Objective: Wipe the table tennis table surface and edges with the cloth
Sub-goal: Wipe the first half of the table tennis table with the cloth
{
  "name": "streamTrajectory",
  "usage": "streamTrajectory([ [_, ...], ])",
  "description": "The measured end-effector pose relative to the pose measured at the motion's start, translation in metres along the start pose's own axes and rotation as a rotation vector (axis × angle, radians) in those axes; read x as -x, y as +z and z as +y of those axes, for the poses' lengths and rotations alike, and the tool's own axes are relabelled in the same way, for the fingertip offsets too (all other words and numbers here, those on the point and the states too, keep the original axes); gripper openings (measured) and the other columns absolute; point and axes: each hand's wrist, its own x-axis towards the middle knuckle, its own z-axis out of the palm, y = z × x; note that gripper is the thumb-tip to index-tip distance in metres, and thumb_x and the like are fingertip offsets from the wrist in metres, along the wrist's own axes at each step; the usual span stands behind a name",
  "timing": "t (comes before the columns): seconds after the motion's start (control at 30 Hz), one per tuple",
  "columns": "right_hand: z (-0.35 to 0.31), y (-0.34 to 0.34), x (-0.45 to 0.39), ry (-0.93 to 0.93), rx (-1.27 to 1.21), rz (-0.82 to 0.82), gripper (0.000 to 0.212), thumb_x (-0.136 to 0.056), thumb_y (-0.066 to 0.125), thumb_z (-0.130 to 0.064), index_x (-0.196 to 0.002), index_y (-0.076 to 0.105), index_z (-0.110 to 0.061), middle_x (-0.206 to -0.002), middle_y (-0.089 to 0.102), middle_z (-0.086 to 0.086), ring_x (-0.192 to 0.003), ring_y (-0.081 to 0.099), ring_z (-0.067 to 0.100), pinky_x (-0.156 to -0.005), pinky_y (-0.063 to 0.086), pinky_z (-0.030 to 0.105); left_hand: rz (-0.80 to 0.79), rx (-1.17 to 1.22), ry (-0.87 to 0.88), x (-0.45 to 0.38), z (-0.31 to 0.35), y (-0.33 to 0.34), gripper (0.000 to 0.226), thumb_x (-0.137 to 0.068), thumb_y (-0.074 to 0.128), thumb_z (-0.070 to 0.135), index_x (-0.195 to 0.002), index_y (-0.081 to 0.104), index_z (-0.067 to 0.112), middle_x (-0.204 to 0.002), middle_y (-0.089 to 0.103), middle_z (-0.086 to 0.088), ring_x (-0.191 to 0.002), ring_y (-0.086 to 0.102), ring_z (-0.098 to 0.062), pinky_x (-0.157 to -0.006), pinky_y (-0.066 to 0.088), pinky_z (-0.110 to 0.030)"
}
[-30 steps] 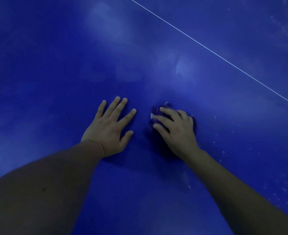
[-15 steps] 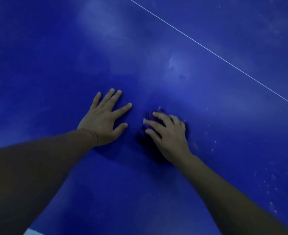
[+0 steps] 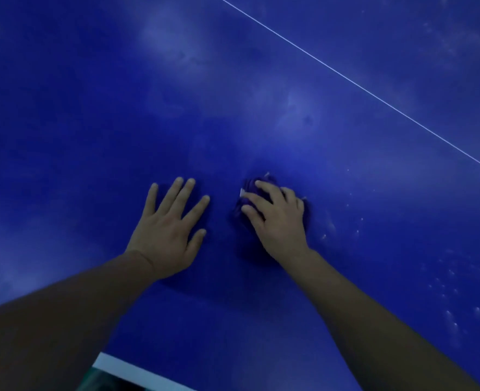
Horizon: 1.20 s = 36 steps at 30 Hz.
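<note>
text: none legible | labels: none | numbers: none | table [image 3: 261,94]: plain blue, thin white line [image 3: 354,83] only

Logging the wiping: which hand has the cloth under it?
The right hand: it presses the dark cloth. The left hand lies flat, bare.

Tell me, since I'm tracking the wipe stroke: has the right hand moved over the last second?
Yes, slightly. The right hand, pressing the cloth, has slid to the person's left, away from the white line.
</note>
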Motion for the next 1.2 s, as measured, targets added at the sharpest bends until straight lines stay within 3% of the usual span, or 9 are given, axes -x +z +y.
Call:
streamTrajectory([
  [0.23, 0.002, 0.011, 0.057, -0.350, 0.045, 0.008, 0.037, -0.099, 0.046, -0.053, -0.123, 0.069, -0.035, -0.140, 0.058, -0.006, -0.116, 0.052, 0.035, -0.091, 0.043, 0.051, -0.002, -0.041, -0.019, 0.015, -0.004, 0.017, 0.067, -0.100, 0.012, 0.060, -0.160, 0.004, 0.030, -0.169, -0.003, -0.008, -0.155, -0.009, -0.026, -0.122, 0.000, -0.061],
  [0.4, -0.007, 0.003, 0.021, -0.013, 0.032, 0.008, 0.041, -0.098, 0.042, -0.054, -0.124, 0.069, -0.036, -0.143, 0.053, -0.009, -0.122, 0.047, 0.030, -0.096, 0.040, 0.052, 0.006, -0.036, -0.009, 0.014, -0.005, 0.019, 0.068, -0.100, 0.015, 0.060, -0.161, 0.009, 0.030, -0.169, 0.001, -0.009, -0.156, -0.008, -0.027, -0.122, 0.000, -0.062],
  [0.47, -0.021, 0.011, 0.026, 0.039, 0.010, 0.030, 0.040, -0.099, 0.044, -0.053, -0.125, 0.068, -0.035, -0.145, 0.052, -0.008, -0.125, 0.044, 0.029, -0.098, 0.037, 0.052, 0.006, -0.041, -0.001, 0.014, -0.005, 0.019, 0.069, -0.099, 0.015, 0.060, -0.161, 0.009, 0.029, -0.169, 0.000, -0.010, -0.156, -0.008, -0.028, -0.122, 0.000, -0.062],
  [0.67, -0.012, 0.017, 0.079, -0.313, 0.038, 0.036, 0.037, -0.100, 0.048, -0.051, -0.121, 0.070, -0.032, -0.138, 0.060, -0.004, -0.116, 0.054, 0.036, -0.091, 0.043, 0.052, 0.015, -0.053, 0.016, 0.014, -0.006, 0.020, 0.072, -0.097, 0.009, 0.064, -0.161, 0.000, 0.031, -0.169, -0.008, -0.010, -0.154, -0.016, -0.028, -0.121, -0.006, -0.061],
  [0.73, -0.005, 0.010, 0.073, -0.252, 0.061, 0.015, 0.038, -0.099, 0.047, -0.050, -0.121, 0.071, -0.031, -0.139, 0.059, -0.004, -0.116, 0.054, 0.036, -0.091, 0.044, 0.054, 0.013, -0.046, 0.021, 0.015, -0.006, 0.020, 0.073, -0.096, 0.009, 0.064, -0.160, -0.001, 0.031, -0.168, -0.009, -0.011, -0.154, -0.017, -0.029, -0.120, -0.007, -0.062],
  [0.83, -0.013, 0.007, 0.051, 0.027, 0.014, 0.046, 0.036, -0.099, 0.050, -0.049, -0.123, 0.070, -0.032, -0.142, 0.055, -0.005, -0.122, 0.049, 0.033, -0.096, 0.039, 0.054, 0.015, -0.041, 0.031, 0.015, -0.006, 0.020, 0.074, -0.095, 0.011, 0.063, -0.161, 0.000, 0.030, -0.168, -0.010, -0.011, -0.154, -0.018, -0.030, -0.120, -0.007, -0.062],
  [0.9, -0.031, 0.013, 0.048, 0.113, -0.009, 0.074, 0.035, -0.099, 0.051, -0.049, -0.124, 0.069, -0.032, -0.143, 0.054, -0.006, -0.125, 0.046, 0.032, -0.096, 0.038, 0.054, 0.014, -0.041, 0.037, 0.015, -0.007, 0.020, 0.075, -0.095, 0.013, 0.062, -0.161, 0.001, 0.029, -0.168, -0.009, -0.012, -0.154, -0.018, -0.030, -0.120, -0.006, -0.062],
  [1.03, -0.053, 0.031, 0.090, -0.076, 0.006, 0.090, 0.036, -0.100, 0.048, -0.051, -0.123, 0.068, -0.033, -0.142, 0.056, -0.006, -0.122, 0.048, 0.033, -0.095, 0.040, 0.049, 0.002, -0.026, 0.043, 0.014, -0.009, 0.018, 0.076, -0.093, 0.013, 0.062, -0.161, 0.001, 0.029, -0.168, -0.012, -0.013, -0.153, -0.020, -0.030, -0.120, -0.007, -0.062],
  [1.2, -0.022, 0.014, 0.093, -0.296, 0.076, 0.025, 0.036, -0.098, 0.050, -0.048, -0.119, 0.073, -0.030, -0.138, 0.061, -0.002, -0.114, 0.055, 0.036, -0.089, 0.045, 0.052, -0.001, -0.011, 0.054, 0.016, -0.008, 0.016, 0.076, -0.093, 0.010, 0.066, -0.161, 0.002, 0.030, -0.168, -0.011, -0.012, -0.153, -0.020, -0.030, -0.120, -0.009, -0.061],
])
